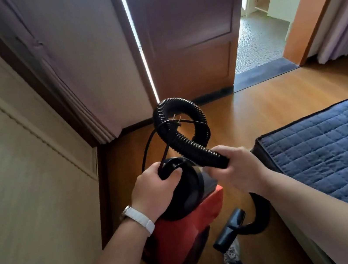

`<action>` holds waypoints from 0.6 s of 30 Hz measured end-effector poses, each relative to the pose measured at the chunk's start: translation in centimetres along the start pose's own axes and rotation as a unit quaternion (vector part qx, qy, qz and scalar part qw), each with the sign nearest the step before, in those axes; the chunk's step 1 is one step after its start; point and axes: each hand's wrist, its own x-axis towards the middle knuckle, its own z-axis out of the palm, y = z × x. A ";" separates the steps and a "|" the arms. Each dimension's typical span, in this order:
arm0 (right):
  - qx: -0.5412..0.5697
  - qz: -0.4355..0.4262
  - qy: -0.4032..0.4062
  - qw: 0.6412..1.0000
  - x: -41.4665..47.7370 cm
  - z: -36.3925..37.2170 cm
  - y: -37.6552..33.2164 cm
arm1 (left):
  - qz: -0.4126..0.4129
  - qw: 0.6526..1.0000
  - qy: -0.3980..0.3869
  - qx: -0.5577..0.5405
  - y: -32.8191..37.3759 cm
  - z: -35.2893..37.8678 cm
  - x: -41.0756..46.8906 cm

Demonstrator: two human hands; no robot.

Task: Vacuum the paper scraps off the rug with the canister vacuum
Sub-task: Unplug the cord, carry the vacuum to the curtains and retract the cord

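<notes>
- Canister vacuum [184,224]: red body with a black domed top. It is held above the wooden floor [277,96], low centre in the view, between the pale panelled wall [15,181] and the bed [332,146].
- Left hand [154,187]: fingers curled tight round the smooth black handle [172,166] on top of the canister. There is a white-strapped watch [140,219] on the wrist.
- Right hand [234,167]: closed round the smooth black cuff [217,161] at the hose end, thumb underneath.
- Hose [184,146]: black, ribbed, flexible. It rises from the cuff and curls into one loop in front of the door.
- Cord [146,150]: thin, black, passing across the hose loop. The plug [176,122] lies at the loop, two metal prongs up.
- Nozzle [230,230]: black plastic, wedge-shaped, hanging low beside the red body on a further curve of the ribbed hose.
- Bed: dark blue quilted cover stitched in squares (matte, soft-looking), raised off the floor.
- Door [188,42]: brown panelled wood, ajar, with pebbled paving [256,49] beyond.
</notes>
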 end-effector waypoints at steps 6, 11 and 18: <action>0.031 -0.016 0.001 0.999 10.3 -5.7 1.9 | 0.017 1.000 0.015 0.014 5.1 2.0 10.9; 0.032 -0.032 0.031 0.998 16.9 -9.2 2.3 | 0.024 0.999 0.021 0.012 8.8 2.3 18.6; -0.037 -0.027 0.092 0.995 26.1 -13.3 3.4 | 0.051 0.999 0.007 0.012 12.2 3.8 29.8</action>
